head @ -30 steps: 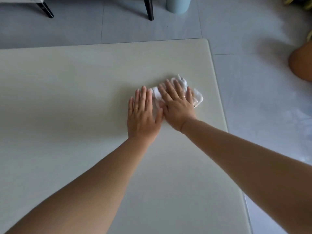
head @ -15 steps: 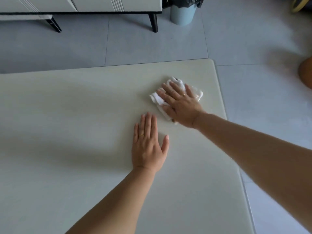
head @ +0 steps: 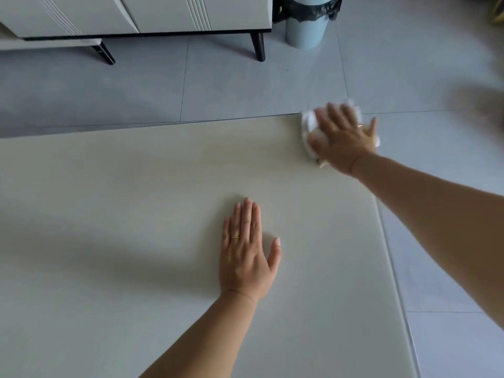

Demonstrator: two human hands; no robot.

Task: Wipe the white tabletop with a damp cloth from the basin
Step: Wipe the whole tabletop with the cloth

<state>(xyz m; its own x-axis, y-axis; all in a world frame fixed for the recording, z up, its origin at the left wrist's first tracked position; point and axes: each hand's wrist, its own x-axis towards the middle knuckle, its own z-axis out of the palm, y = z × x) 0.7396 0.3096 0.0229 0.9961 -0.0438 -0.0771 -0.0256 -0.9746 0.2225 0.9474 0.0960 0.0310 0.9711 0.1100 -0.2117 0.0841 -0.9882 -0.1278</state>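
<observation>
The white tabletop (head: 136,214) fills most of the head view. A crumpled white cloth (head: 309,124) lies at the table's far right corner, mostly covered by my right hand (head: 342,136), which presses flat on it with fingers spread. The hand and cloth are blurred by motion. My left hand (head: 246,255) rests palm down on the bare tabletop nearer to me, fingers together, holding nothing. No basin is in view.
Grey tiled floor (head: 245,83) surrounds the table beyond its far and right edges. A white cabinet on black legs (head: 136,17) stands at the back. A pale blue bin with a black liner (head: 306,23) stands beside it.
My right hand has slid the cloth away from me and to the right, up to the far right corner. My left hand has stayed flat on the table, apart from the right hand.
</observation>
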